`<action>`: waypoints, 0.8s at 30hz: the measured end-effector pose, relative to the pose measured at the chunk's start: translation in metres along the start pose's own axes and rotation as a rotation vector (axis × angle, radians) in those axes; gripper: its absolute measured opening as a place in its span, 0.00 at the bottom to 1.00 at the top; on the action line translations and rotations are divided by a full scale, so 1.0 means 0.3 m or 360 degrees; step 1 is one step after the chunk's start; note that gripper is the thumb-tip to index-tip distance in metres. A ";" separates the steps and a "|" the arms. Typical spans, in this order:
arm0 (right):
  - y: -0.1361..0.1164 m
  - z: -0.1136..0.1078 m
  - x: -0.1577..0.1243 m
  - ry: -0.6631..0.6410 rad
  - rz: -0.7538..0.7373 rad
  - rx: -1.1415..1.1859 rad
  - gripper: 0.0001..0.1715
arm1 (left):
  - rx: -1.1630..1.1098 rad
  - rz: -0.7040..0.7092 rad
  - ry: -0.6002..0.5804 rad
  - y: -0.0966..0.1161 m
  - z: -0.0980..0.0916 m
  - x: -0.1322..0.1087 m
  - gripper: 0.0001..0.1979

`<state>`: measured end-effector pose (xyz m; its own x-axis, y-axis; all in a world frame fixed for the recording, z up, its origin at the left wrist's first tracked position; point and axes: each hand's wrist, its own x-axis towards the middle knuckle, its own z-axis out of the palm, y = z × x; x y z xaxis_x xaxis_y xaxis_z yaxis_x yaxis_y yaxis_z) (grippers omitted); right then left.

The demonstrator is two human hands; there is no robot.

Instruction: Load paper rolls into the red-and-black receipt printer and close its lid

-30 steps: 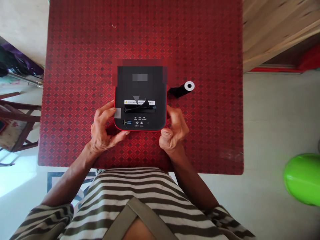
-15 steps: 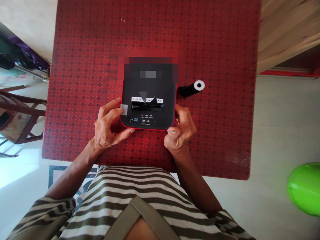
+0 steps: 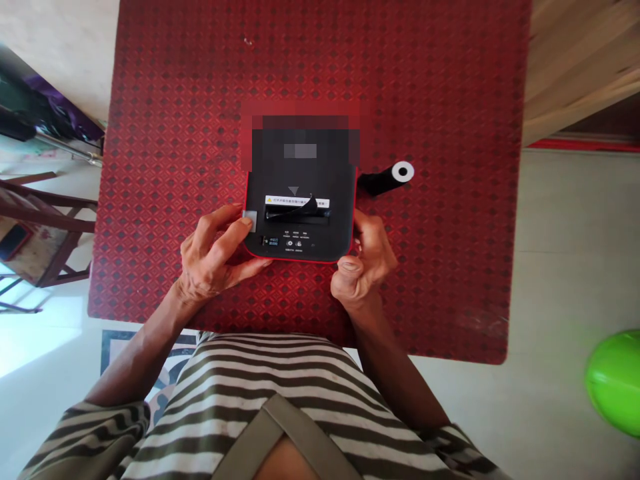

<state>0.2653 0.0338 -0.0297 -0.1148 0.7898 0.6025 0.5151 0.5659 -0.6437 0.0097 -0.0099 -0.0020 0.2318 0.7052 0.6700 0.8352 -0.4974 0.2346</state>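
A black receipt printer [image 3: 305, 180] with a red rim lies in front of me, its upper part blurred by pixel blocks. From its paper slot a curled black strip [image 3: 293, 210] sticks out, crossing a white warning label [image 3: 280, 201]. My left hand [image 3: 207, 250] grips the printer's left side, the thumb along the front edge and a fingertip on a grey square [image 3: 250, 221] at the corner. On the opposite side, my right hand [image 3: 367, 257] holds the edge with bent fingers, partly hidden beneath it. Right of the printer lies a black roll [image 3: 400, 173] with a white end.
The red patterned table [image 3: 440, 267] carries the printer and roll. Past its left edge stands a wooden chair [image 3: 45, 233] with a dark phone-like object on it. A shiny green rounded object [image 3: 617, 380] is on the floor at right.
The whole view has shifted slightly, so the things appear a little further right. My left hand has drawn slightly outward, its fingertip still on the grey square. The right hand keeps its grip.
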 end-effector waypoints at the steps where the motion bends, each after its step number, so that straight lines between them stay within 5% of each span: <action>1: -0.001 0.000 0.000 0.0006 0.0005 0.0002 0.39 | 0.0010 -0.0012 -0.0012 0.000 -0.003 0.002 0.36; 20: -0.011 -0.013 0.000 0.0019 0.0046 0.0023 0.37 | -0.0272 -0.0179 0.0048 0.001 0.027 -0.006 0.35; 24: -0.074 -0.050 0.037 0.0154 -0.0076 -0.0118 0.28 | -0.0232 -0.0206 0.0002 0.000 0.034 -0.019 0.33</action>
<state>0.2652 0.0265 -0.0018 -0.0604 0.7338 0.6767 0.5729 0.5806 -0.5785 0.0134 -0.0087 -0.0129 0.1264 0.7676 0.6283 0.7769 -0.4705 0.4185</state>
